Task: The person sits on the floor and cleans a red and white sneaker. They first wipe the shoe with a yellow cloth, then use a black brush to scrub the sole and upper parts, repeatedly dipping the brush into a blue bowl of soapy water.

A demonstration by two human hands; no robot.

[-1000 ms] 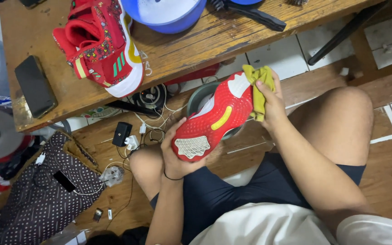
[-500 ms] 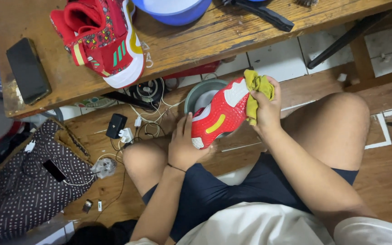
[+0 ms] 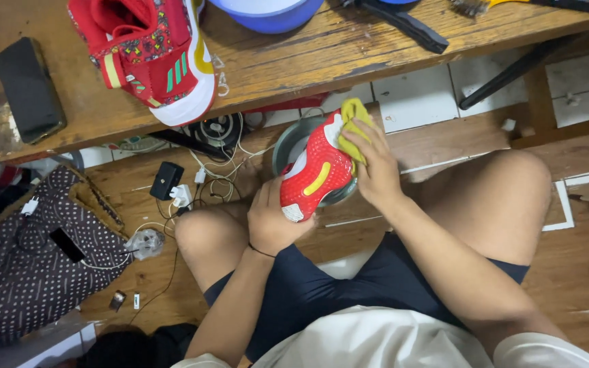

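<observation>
1. Wooden floor (image 3: 581, 300) below, strewn at left with tangled white cables (image 3: 202, 180); worn wooden counter (image 3: 322, 48) across the far side.
2. Left hand (image 3: 274, 218) with fingers clenched around the near end of a red shoe (image 3: 315, 174), sole turned up, yellow streak along the sole.
3. Right hand (image 3: 376, 167) with fingers pressing a yellow cloth (image 3: 354, 126) against the far right edge of that shoe, thumb and fingertips gripping the cloth.
4. Shoe held up between the knees, right above a round metal bowl (image 3: 288, 146) standing on the floor, just near of the counter's edge; touching the bowl or not, cannot tell.
5. Bare thighs spread left and right of the hands, dark shorts (image 3: 322, 293) and a white shirt (image 3: 376, 341) at the near edge.
6. On the counter, far left: a second red shoe (image 3: 151, 54) with a white sole, opening turned toward the camera.
7. Further left on the counter: a black phone (image 3: 27, 88) lying flat, well apart from the shoe.
8. At the counter's far edge: a blue round tub (image 3: 267, 10), partly cut off, with a black brush handle (image 3: 403, 24) to its right.
9. On the floor at left: a dark dotted bag (image 3: 28, 272), a small black charger block (image 3: 166, 180) near the cables.
</observation>
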